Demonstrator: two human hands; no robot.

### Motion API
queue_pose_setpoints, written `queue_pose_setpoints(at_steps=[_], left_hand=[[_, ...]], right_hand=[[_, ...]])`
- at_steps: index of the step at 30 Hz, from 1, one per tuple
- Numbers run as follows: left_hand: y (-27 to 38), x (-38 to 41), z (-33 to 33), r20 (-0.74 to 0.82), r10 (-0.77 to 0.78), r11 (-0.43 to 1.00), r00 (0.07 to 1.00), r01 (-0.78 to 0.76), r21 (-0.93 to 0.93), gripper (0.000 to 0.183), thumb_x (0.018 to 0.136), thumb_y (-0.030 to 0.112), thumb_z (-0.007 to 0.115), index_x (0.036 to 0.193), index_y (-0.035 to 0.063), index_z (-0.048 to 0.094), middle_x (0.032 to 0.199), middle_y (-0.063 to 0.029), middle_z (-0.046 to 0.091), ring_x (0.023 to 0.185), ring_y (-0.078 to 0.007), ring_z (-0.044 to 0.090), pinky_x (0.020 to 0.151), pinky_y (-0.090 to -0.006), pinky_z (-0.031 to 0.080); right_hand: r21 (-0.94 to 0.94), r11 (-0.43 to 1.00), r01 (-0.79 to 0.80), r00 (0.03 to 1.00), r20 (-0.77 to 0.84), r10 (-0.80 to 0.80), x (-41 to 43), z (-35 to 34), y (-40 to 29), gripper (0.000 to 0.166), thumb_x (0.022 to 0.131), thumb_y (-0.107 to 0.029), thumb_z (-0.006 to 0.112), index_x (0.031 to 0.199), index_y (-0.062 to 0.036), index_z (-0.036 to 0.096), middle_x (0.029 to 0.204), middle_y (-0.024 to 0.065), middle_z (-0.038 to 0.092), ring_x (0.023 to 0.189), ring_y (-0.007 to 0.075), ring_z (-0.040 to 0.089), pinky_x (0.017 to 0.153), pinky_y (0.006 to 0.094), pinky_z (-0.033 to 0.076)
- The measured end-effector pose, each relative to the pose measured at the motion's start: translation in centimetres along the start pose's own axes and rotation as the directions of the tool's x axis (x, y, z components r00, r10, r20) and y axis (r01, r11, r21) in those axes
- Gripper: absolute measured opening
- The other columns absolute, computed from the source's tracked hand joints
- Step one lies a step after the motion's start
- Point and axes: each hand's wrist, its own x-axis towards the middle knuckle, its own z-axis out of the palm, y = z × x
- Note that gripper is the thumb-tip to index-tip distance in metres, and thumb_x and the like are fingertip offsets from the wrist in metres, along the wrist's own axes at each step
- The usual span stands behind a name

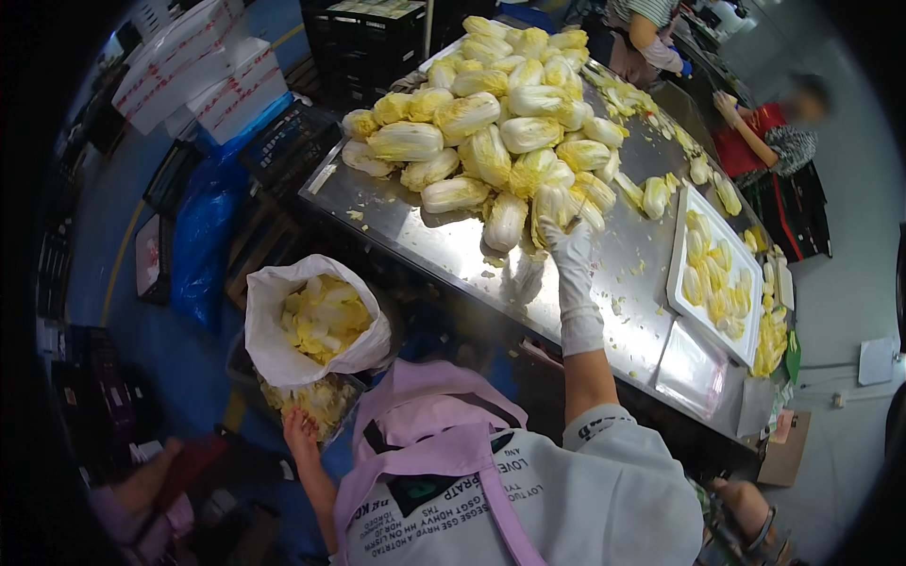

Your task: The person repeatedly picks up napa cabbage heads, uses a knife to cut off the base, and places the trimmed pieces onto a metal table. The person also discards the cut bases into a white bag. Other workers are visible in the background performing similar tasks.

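Note:
My right hand (570, 244), in a white glove, reaches over the steel table to the near edge of a heap of napa cabbages (485, 152). What looks like a small knife (573, 223) sticks up from its fingers, and the hand touches a cabbage (551, 204) at the front. Low at my left side, my bare left hand (301, 428) hangs over a bin of cabbage trimmings (329, 410), fingers a little apart and nothing seen in them. Just beyond it stands an open white sack (265, 311) with yellow cabbage leaves (325, 318) inside.
On the steel table (453, 244) at right are a white tray (676, 283) of trimmed cabbage hearts and clear plastic bags (692, 368). White foam boxes (180, 64), blue plastic sheeting (209, 233) and black crates (290, 141) stand left. Co-workers (750, 134) are across the table.

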Motion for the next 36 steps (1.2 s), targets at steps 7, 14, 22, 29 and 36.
queue_pose_setpoints(at_steps=[7, 14, 22, 29, 36], left_hand=[[-2.3, -2.0, 1.0, 0.034, 0.009, 0.999, 0.999, -0.008, -0.032, 0.027, 0.087, 0.017, 0.057, 0.111, 0.0054, 0.051, 0.086, -0.0047, 0.054, 0.070, -0.0153, 0.055, 0.058, -0.0254, 0.044], [-3.4, -5.3, 3.7, -0.048, -0.031, 0.999, 0.998, 0.029, -0.041, 0.024, 0.088, 0.017, 0.056, 0.108, 0.0054, 0.052, 0.081, -0.0040, 0.053, 0.068, -0.0140, 0.056, 0.057, -0.0246, 0.045], [-0.5, -5.7, 8.9, 0.142, 0.359, 0.911, 0.922, -0.380, 0.161, 0.035, 0.084, 0.011, 0.060, 0.117, 0.0043, 0.049, 0.106, -0.0085, 0.055, 0.089, -0.0147, 0.055, 0.075, -0.0254, 0.046], [3.7, -8.5, 21.9, 0.728, 0.219, 0.872, 0.649, -0.465, 0.152, 0.081, 0.067, 0.016, 0.077, 0.134, 0.0089, 0.033, 0.127, -0.0132, 0.042, 0.118, -0.0233, 0.042, 0.099, -0.0377, 0.035], [5.4, -7.5, 15.9, 0.624, 0.033, 0.993, 0.781, 0.047, -0.112, 0.066, 0.073, 0.016, 0.069, 0.129, 0.0059, 0.037, 0.117, -0.0087, 0.052, 0.107, -0.0220, 0.051, 0.093, -0.0358, 0.041]], right_hand=[[-0.519, 0.833, 0.190, 0.943, -0.139, -0.301, 1.6, 3.0, -0.5, 0.062, 0.064, -0.042, 0.073, 0.103, -0.0003, 0.050, 0.095, 0.0183, 0.058, 0.083, 0.0348, 0.059, 0.071, 0.0413, 0.047], [-0.112, 0.991, 0.078, 0.994, -0.063, -0.085, 2.7, 1.5, 1.1, 0.057, 0.062, -0.026, 0.074, 0.104, 0.0012, 0.049, 0.095, 0.0158, 0.059, 0.085, 0.0267, 0.059, 0.073, 0.0364, 0.048], [0.612, 0.768, -0.189, 0.965, 0.260, 0.030, -5.6, -1.6, 0.3, 0.034, 0.068, -0.006, 0.071, 0.098, 0.0003, 0.055, 0.083, 0.0042, 0.060, 0.070, 0.0122, 0.057, 0.061, 0.0258, 0.047], [0.459, 0.831, -0.313, 0.630, 0.755, -0.180, -16.6, 4.5, -9.6, 0.039, 0.065, -0.008, 0.068, 0.102, 0.0018, 0.057, 0.089, 0.0056, 0.062, 0.079, 0.0135, 0.060, 0.070, 0.0280, 0.050], [0.354, 0.829, -0.433, 0.220, 0.933, -0.283, -26.4, 11.4, -16.4, 0.051, 0.072, -0.010, 0.065, 0.119, 0.0000, 0.049, 0.098, 0.0056, 0.060, 0.083, 0.0115, 0.058, 0.071, 0.0247, 0.047]])
